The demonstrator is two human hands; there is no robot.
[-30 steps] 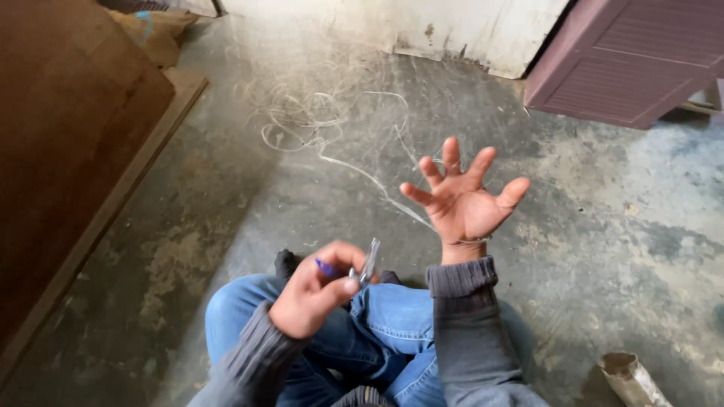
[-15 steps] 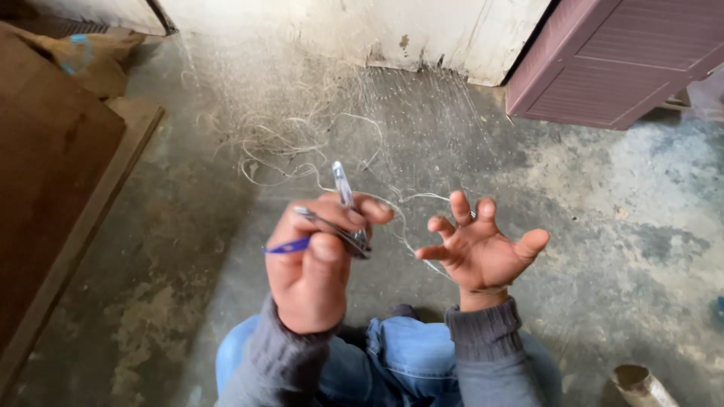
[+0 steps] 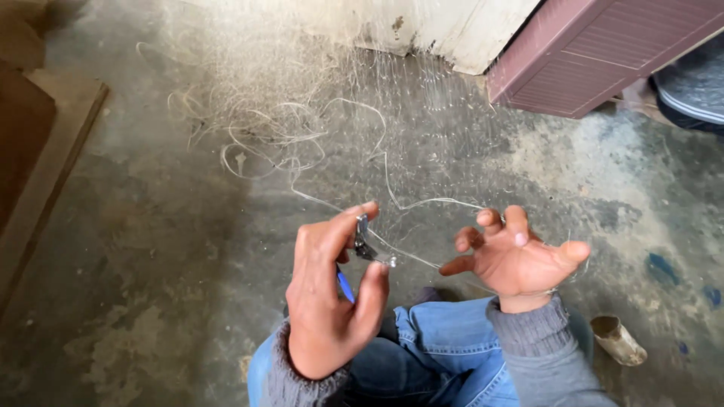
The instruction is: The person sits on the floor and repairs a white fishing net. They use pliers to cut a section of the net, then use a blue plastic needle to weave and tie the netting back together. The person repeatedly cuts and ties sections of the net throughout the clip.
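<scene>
My left hand (image 3: 329, 298) is shut on a small metal cutting tool (image 3: 366, 243) with a blue handle (image 3: 345, 286), held above my knees in blue jeans (image 3: 437, 347). A thin pale wire (image 3: 411, 203) runs from the tool's tip across to my right hand (image 3: 516, 260). That hand is palm up with its fingers apart and curled, and the strand passes by its index fingertip. Whether the wire touches that finger I cannot tell. The wire leads back over the concrete floor to a loose tangle of strands (image 3: 264, 136).
A brown wooden board (image 3: 30, 151) lies along the left edge. A maroon slatted panel (image 3: 603, 53) leans by the white wall (image 3: 452, 30) at the top right, with another person's striped clothing (image 3: 694, 83) beyond it. A small dirty cylinder (image 3: 618, 339) lies by my right knee.
My left hand has turned the tool sideways, tip toward the right hand. The right hand's spread fingers have curled inward. The view has shifted toward the wall.
</scene>
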